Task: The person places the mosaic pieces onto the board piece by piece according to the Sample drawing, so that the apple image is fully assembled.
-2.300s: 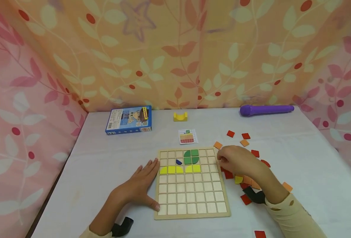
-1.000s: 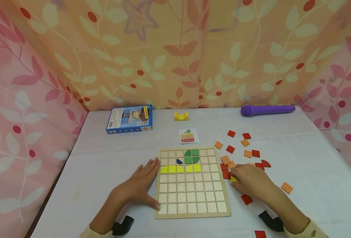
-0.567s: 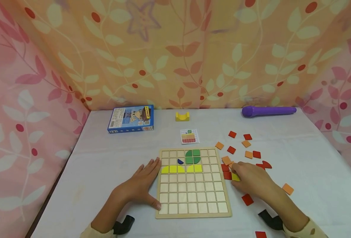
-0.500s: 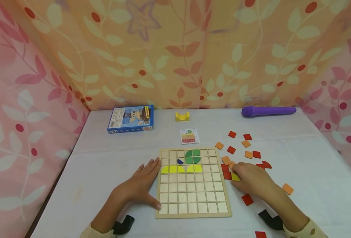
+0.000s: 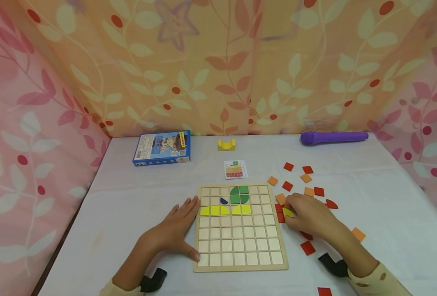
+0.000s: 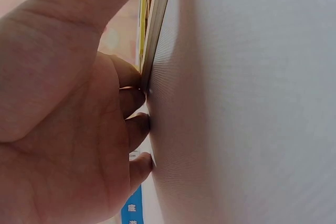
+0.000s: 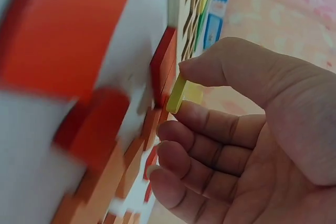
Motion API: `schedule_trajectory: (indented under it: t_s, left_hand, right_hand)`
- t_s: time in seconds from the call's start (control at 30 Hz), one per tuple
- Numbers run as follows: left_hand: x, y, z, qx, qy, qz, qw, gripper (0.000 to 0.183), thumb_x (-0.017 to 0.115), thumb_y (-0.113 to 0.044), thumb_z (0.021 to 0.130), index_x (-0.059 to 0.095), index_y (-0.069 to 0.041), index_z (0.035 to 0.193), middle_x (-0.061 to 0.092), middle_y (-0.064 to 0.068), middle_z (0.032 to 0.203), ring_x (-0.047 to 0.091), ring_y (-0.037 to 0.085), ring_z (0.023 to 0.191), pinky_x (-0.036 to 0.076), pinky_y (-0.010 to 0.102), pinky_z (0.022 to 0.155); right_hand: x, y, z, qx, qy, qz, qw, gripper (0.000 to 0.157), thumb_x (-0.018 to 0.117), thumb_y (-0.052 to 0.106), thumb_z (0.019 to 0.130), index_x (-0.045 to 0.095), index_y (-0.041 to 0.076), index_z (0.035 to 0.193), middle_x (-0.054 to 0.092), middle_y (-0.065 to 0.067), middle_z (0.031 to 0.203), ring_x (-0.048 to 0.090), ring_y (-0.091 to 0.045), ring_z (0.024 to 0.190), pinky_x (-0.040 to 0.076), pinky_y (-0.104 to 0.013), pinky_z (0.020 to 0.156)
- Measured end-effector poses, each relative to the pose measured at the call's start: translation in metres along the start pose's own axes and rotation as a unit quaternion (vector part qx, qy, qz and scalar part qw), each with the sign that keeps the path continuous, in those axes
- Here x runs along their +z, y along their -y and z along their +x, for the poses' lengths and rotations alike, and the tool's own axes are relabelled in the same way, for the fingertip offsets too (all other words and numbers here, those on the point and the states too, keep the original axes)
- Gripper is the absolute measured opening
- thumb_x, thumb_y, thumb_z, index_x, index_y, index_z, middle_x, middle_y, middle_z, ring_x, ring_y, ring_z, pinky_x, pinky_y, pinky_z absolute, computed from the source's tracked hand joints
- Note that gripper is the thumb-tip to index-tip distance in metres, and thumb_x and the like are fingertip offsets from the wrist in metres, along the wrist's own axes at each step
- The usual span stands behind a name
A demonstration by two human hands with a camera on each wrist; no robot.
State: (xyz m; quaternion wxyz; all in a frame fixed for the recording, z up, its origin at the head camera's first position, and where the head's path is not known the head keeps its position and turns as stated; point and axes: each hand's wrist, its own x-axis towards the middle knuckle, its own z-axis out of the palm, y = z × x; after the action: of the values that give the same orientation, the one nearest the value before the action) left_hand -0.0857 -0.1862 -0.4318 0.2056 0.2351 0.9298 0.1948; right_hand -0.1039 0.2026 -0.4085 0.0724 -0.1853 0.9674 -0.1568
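My right hand [image 5: 308,213] pinches a yellow tile [image 7: 177,94] between thumb and forefinger, just off the board's right side. In the head view the tile's curved edge shows at the fingertips. Around and below that hand lie red tiles [image 5: 307,248] and orange tiles [image 5: 280,199], some hidden under it. My left hand [image 5: 175,230] rests with spread fingers along the left edge of the wooden grid board [image 5: 240,269], thumb on its lower left corner. Green tiles [image 5: 239,195], a dark blue piece [image 5: 223,201] and a row of yellow tiles [image 5: 214,210] with one gap sit in the board's upper cells.
Behind the board lies a small pattern card [image 5: 235,169]. Farther back are a blue box [image 5: 162,148], a yellow stand [image 5: 226,144] and a purple microphone-shaped object [image 5: 334,138]. Patterned curtains [image 5: 225,65] close off the back and sides.
My right hand came from beside the board's upper right down to the tile pile, took the yellow tile and now lifts it slightly toward the board. The left hand stays in place.
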Motion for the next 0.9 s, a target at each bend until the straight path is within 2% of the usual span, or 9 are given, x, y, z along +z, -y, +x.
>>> schedule_trajectory:
  t_s: [0.2,0.4,0.63,0.9]
  left_hand:
    - [0.001,0.002,-0.001,-0.005,0.002,0.006,1.0000,0.147,0.086,-0.072,0.053,0.011,-0.007,0.161,0.006,0.007,0.167,0.001,0.027,0.153,0.006,0.053,0.120]
    - [0.001,0.003,-0.001,-0.002,0.006,0.006,1.0000,0.146,0.086,-0.072,0.054,0.010,-0.008,0.162,0.005,0.006,0.168,0.000,0.025,0.153,0.005,0.052,0.120]
    - [0.000,0.003,0.001,-0.001,0.014,0.004,0.9999,0.146,0.086,-0.072,0.054,0.010,-0.010,0.162,0.005,0.004,0.168,-0.001,0.023,0.153,0.004,0.051,0.120]
    - [-0.003,0.006,-0.002,0.004,0.026,0.014,0.9996,0.150,0.090,-0.069,0.050,0.009,-0.011,0.162,0.003,0.003,0.168,-0.002,0.023,0.153,0.005,0.050,0.121]
  right_hand:
    - [0.004,0.019,0.015,-0.038,0.007,-0.012,0.999,0.019,0.075,0.014,0.079,0.056,0.014,0.077,0.043,0.005,0.065,0.041,-0.010,0.058,0.033,-0.026,0.052]
    - [0.010,0.035,0.035,-0.054,0.028,-0.014,0.998,0.017,0.076,0.016,0.081,0.059,0.013,0.080,0.046,0.005,0.069,0.044,-0.012,0.061,0.036,-0.027,0.054]
    - [0.016,0.047,0.049,-0.047,0.051,-0.002,0.998,0.022,0.080,0.018,0.084,0.060,0.016,0.075,0.049,0.005,0.066,0.046,-0.014,0.062,0.038,-0.030,0.057]
    - [0.015,0.053,0.055,-0.058,0.040,-0.010,0.998,0.034,0.084,0.015,0.081,0.054,0.017,0.066,0.046,0.005,0.060,0.044,-0.013,0.060,0.035,-0.028,0.057]
